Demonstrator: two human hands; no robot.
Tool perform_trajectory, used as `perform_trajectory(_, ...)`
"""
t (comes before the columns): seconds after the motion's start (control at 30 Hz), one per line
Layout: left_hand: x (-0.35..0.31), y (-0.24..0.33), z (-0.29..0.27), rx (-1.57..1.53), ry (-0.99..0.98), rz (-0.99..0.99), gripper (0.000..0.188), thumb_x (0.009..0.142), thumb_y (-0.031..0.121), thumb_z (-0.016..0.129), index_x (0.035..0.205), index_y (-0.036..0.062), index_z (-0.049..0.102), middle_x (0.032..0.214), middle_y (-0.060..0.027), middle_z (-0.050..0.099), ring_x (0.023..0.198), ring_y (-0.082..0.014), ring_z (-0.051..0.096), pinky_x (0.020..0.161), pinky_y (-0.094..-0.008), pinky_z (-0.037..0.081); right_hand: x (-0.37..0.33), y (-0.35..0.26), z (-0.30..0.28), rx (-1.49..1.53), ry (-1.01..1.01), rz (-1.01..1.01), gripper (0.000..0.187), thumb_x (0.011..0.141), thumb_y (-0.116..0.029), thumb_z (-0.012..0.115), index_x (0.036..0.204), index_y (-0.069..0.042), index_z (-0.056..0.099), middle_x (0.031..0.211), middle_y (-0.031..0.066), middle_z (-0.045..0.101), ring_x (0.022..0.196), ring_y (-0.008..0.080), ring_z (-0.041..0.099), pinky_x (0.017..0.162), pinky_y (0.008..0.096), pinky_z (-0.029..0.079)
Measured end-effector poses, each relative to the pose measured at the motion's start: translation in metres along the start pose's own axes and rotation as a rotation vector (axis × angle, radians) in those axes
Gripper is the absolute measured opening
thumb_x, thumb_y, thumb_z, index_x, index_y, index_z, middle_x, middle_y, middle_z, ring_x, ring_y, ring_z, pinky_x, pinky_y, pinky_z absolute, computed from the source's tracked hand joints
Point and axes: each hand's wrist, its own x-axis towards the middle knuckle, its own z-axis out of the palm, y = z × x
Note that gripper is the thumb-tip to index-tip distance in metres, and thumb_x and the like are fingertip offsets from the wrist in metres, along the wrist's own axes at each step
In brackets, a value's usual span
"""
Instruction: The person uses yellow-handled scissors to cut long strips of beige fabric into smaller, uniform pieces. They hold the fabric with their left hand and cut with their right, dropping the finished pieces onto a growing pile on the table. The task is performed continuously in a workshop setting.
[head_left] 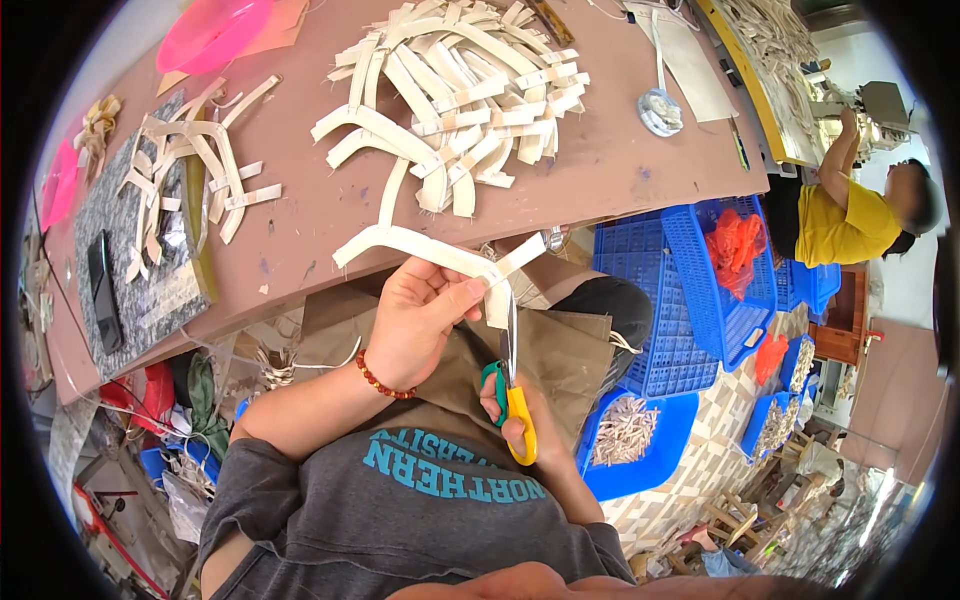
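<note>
My left hand (pixel 425 318) pinches a cream fabric strap piece (pixel 415 243) near its forked end, where a short cross tab sticks out to the upper right. My right hand (pixel 522 408) grips scissors (pixel 518 415) with one yellow and one green handle loop. Their blades point up and touch or pass right beside the strap's lower tail; whether they bite into it I cannot tell. Just beyond my hands lies a large heap of similar cream straps (pixel 455 90) on the brown table (pixel 285 235). One strap from the heap reaches down to the held piece.
A smaller strap pile (pixel 205 150) and a black phone (pixel 102 290) lie at the left. Pink basin (pixel 212 35) stands at the back. Right of the table are blue crates (pixel 645 310) and a blue tub (pixel 640 450) of short pieces. A person in yellow (pixel 850 225) works farther right.
</note>
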Motion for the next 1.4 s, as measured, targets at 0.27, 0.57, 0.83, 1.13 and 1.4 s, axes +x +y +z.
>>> perform_trajectory(0.27, -0.002, 0.002, 0.0, 0.014, -0.004, -0.028, 0.019, 0.085, 0.0, 0.059, 0.104, 0.0041, 0.058, 0.09, -0.0043, 0.063, 0.075, -0.0088, 0.057, 0.063, -0.0222, 0.047, 0.002, -0.001, 0.001, 0.053, -0.021, -0.017, 0.076, 0.071, -0.077, 0.051, 0.09, -0.004, 0.046, 0.075, 0.0007, 0.04, 0.063, 0.0088, 0.037, 0.055, 0.0231, 0.031)
perform_trajectory(0.57, -0.002, 0.002, 0.0, 0.008, -0.017, -0.041, 0.019, 0.085, 0.0, 0.059, 0.104, 0.0043, 0.058, 0.088, -0.0038, 0.063, 0.073, -0.0083, 0.056, 0.062, -0.0216, 0.046, 0.001, -0.015, 0.01, 0.139, -0.001, 0.01, 0.081, 0.065, -0.082, 0.05, 0.086, -0.005, 0.044, 0.07, -0.0018, 0.036, 0.061, 0.0079, 0.033, 0.054, 0.0227, 0.027)
perform_trajectory(0.83, -0.002, 0.002, 0.0, -0.02, -0.025, -0.048, 0.021, 0.085, 0.0, 0.059, 0.105, 0.004, 0.058, 0.089, -0.0044, 0.063, 0.073, -0.0085, 0.056, 0.062, -0.0217, 0.047, -0.004, -0.008, 0.006, 0.173, -0.009, 0.078, 0.078, 0.065, -0.08, 0.054, 0.084, -0.005, 0.045, 0.071, -0.0023, 0.04, 0.059, 0.0044, 0.036, 0.05, 0.0188, 0.028)
perform_trajectory(1.13, 0.001, 0.007, -0.003, 0.008, -0.075, -0.076, 0.019, 0.084, 0.0, 0.061, 0.102, 0.0035, 0.059, 0.084, -0.0045, 0.062, 0.069, -0.0092, 0.055, 0.06, -0.0217, 0.046, -0.012, -0.004, -0.003, 0.194, -0.027, 0.148, 0.068, 0.069, -0.07, 0.061, 0.083, -0.004, 0.048, 0.072, -0.0022, 0.043, 0.06, 0.0045, 0.04, 0.05, 0.0191, 0.031)
perform_trajectory(1.4, 0.006, 0.012, -0.012, 0.06, -0.198, -0.111, 0.021, 0.082, 0.0, 0.064, 0.102, 0.0024, 0.06, 0.087, -0.0059, 0.065, 0.072, -0.0085, 0.058, 0.061, -0.0217, 0.048, -0.012, -0.007, -0.005, 0.226, -0.073, 0.084, 0.064, 0.075, -0.064, 0.061, 0.085, -0.003, 0.049, 0.08, 0.0009, 0.044, 0.068, 0.0076, 0.041, 0.059, 0.0222, 0.035)
